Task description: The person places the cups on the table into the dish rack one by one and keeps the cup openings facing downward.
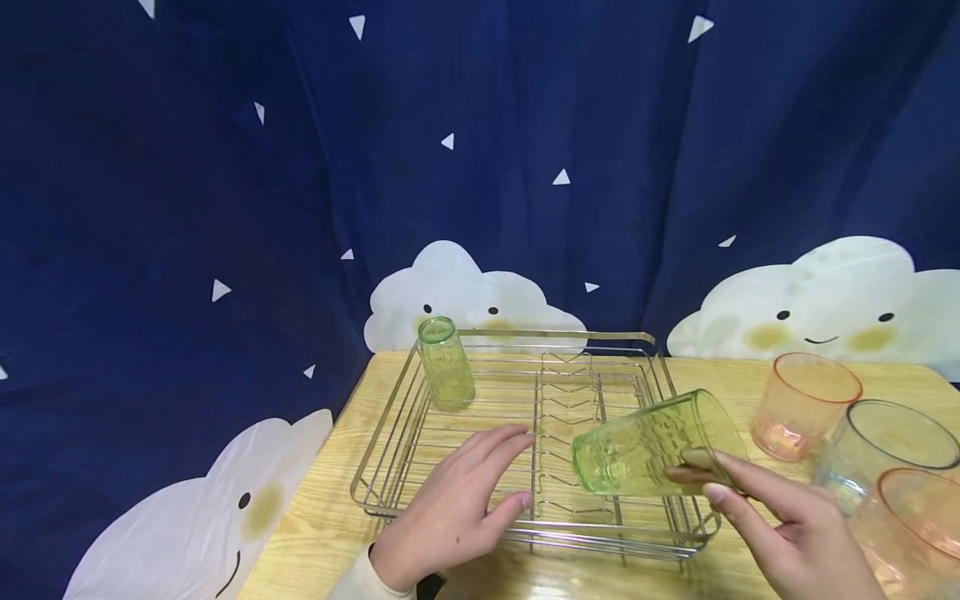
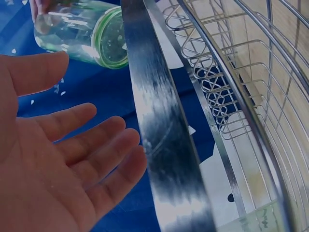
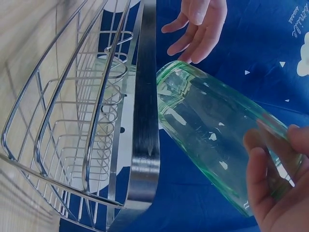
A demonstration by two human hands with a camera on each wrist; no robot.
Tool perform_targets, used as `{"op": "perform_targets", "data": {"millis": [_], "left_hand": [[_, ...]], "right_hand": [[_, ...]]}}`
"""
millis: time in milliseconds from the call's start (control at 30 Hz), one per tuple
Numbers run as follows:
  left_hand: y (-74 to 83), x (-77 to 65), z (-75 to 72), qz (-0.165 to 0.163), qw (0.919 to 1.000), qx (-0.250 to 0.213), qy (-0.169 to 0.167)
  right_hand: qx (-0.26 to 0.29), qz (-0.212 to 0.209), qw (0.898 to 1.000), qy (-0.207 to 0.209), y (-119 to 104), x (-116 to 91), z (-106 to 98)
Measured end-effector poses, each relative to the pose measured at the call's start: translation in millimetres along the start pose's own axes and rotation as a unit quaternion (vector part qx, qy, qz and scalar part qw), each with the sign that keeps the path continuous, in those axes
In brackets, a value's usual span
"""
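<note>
My right hand [image 1: 798, 529] pinches a green drinking glass [image 1: 637, 446] by its wall at the mouth, with fingers reaching inside. The glass is tilted nearly on its side over the right half of the wire dish rack [image 1: 555, 333], its base pointing left. In the right wrist view, thumb and fingers grip the wide end of the glass [image 3: 212, 140]. My left hand [image 1: 465, 500] is above the rack's front left, fingers spread and holding nothing; the left wrist view shows its empty palm [image 2: 53, 169]. Another green glass [image 1: 447, 371] stands in the rack's back left corner, narrower end up.
On the wooden table [image 1: 300, 533], right of the rack, stand an orange-tinted glass [image 1: 798, 408], a clear glass with a dark rim [image 1: 896, 442] and another orange-tinted glass [image 1: 911, 533]. A dark blue curtain [image 1: 495, 183] with clouds hangs behind the table and at its left.
</note>
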State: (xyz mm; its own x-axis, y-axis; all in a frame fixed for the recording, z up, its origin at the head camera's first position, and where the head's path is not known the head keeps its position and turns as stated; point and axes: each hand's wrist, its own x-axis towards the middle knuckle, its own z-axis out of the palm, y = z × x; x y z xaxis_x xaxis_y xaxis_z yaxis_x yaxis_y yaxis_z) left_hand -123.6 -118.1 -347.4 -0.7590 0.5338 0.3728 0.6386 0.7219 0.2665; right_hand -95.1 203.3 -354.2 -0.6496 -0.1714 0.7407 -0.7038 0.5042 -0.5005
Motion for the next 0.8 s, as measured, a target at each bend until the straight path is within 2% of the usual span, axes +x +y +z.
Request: {"op": "perform_targets", "data": {"millis": [100, 167, 400, 567, 800], "left_hand": [[0.5, 0.2, 0.3, 0.000, 1.0000, 0.002, 0.000], [0.8, 0.2, -0.1, 0.001, 1.0000, 0.001, 0.001], [0.9, -2.1, -2.4, 0.011, 0.9997, 0.009, 0.020], [3.3, -1.9, -4.3, 0.009, 0.9996, 0.009, 0.023], [5.8, 2.2, -6.3, 0.019, 0.9995, 0.006, 0.023]], "right_hand": [[0.001, -0.004, 1.000, -0.001, -2.0, 1.3, -1.2], [0.020, -0.005, 1.000, 0.007, -1.8, 1.4, -0.5], [0.002, -0.010, 1.000, -0.020, -12.6, 6.7, -1.2], [0.016, 0.007, 0.999, -0.031, -19.1, 7.1, -0.9], [0.037, -0.029, 0.999, -0.014, -16.8, 8.1, 0.2]]}}
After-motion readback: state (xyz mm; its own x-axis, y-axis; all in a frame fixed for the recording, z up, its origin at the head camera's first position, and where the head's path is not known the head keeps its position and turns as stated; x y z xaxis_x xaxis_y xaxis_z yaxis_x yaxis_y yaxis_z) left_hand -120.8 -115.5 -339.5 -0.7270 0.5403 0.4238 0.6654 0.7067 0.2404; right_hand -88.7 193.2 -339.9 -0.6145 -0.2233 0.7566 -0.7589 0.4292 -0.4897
